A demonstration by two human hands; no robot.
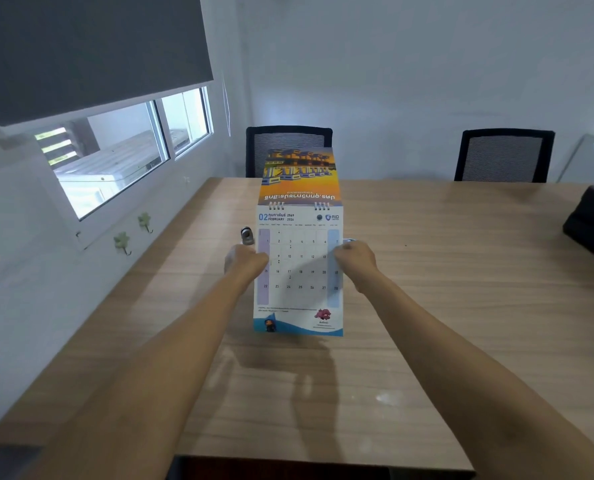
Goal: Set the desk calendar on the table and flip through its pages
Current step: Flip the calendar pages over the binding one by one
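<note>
The desk calendar hangs in the air above the wooden table, lifted clear of its shadow. Its near face shows the February page with a grid of dates. A page with an orange sunset picture is turned up and away over the wire binding, upside down to me. My left hand grips the calendar's left edge. On the right edge my right hand is closed around it at the same height. Both arms reach forward from the near side.
A small dark and silver object stands on the table just behind my left hand. A black bag lies at the table's right edge. Two black mesh chairs stand at the far side. A window is in the left wall.
</note>
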